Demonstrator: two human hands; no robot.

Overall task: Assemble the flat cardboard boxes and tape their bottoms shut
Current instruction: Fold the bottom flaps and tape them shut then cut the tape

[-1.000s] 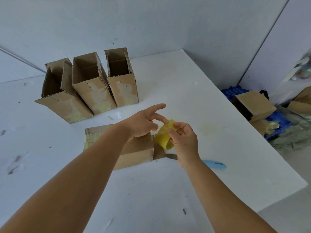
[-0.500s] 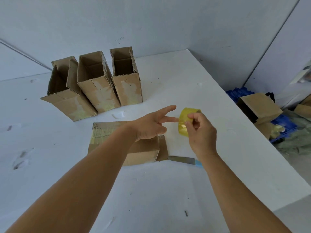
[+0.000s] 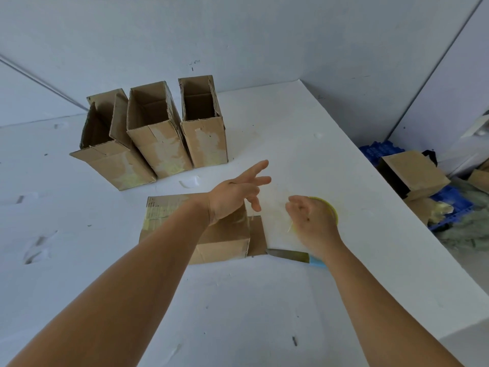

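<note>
Cardboard lies flat on the white table [image 3: 291,300]: the folded box [image 3: 222,241] sits under the left hand [image 3: 234,197], whose fingers are spread wide and hold nothing. Just to its right, the right hand [image 3: 311,221] curls round the yellow tape roll [image 3: 332,209] low over the table, beside a knife [image 3: 288,254]. Three assembled boxes [image 3: 158,133] stand behind.

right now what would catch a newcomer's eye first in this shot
Two bare hands meet mid-table: the right hand grips a yellow tape roll, the left hand spreads its fingers above a flat box. Behind them three assembled boxes stand in a row, and a knife lies by the right wrist.
</note>
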